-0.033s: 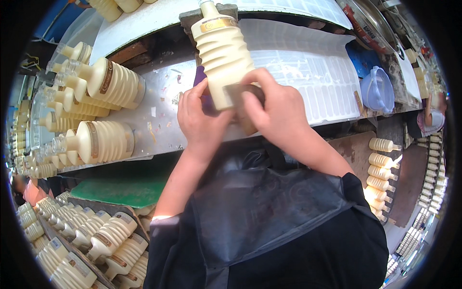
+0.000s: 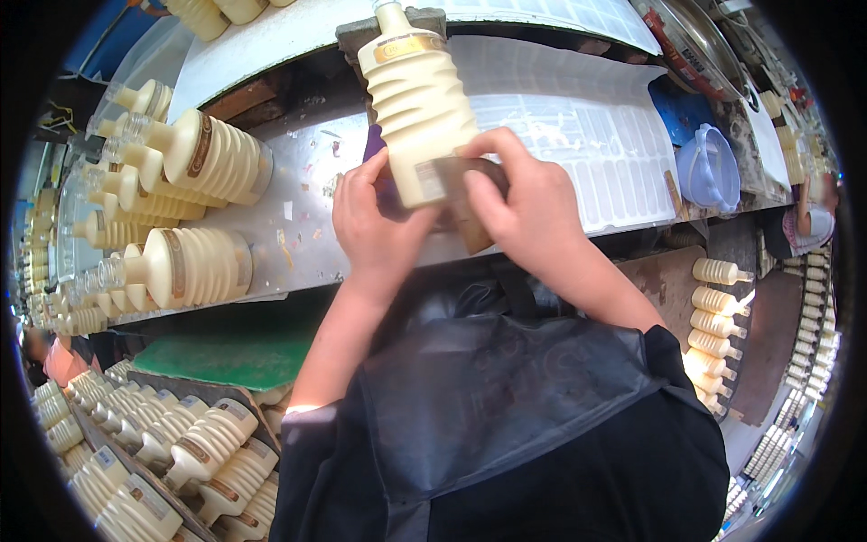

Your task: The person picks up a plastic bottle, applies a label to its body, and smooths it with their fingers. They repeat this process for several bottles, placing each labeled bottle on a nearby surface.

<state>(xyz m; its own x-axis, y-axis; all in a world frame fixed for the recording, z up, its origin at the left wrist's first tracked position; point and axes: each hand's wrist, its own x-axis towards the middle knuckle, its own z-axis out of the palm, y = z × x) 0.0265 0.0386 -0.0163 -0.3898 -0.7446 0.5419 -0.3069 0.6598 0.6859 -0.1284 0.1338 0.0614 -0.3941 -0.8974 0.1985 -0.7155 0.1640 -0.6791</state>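
Observation:
A cream-coloured ribbed bottle [image 2: 423, 99] lies on the bench in front of me, neck pointing away, with a gold band label near its shoulder. My left hand [image 2: 375, 212] is closed around its base from the left. In my right hand [image 2: 528, 194] is a flat brown scraper [image 2: 470, 212], pinched between thumb and fingers, its edge against the lower part of the bottle. Just left of the scraper shows a small pale printed label [image 2: 431, 181] on the bottle. A purple cloth or pad [image 2: 384, 185] peeks out beneath the bottle, mostly hidden.
Several similar bottles [image 2: 217, 158] lie stacked at the bench's left. White label sheets [image 2: 587, 135] cover its right side, beside a lilac basin [image 2: 709, 172]. More bottles fill a crate [image 2: 203, 452] at lower left and a board [image 2: 718, 312] at right. A person [image 2: 804, 221] is far right.
The scraper has shifted slightly right and down and is less blurred, so more of the small label shows. My left hand and the bottle stay almost in place.

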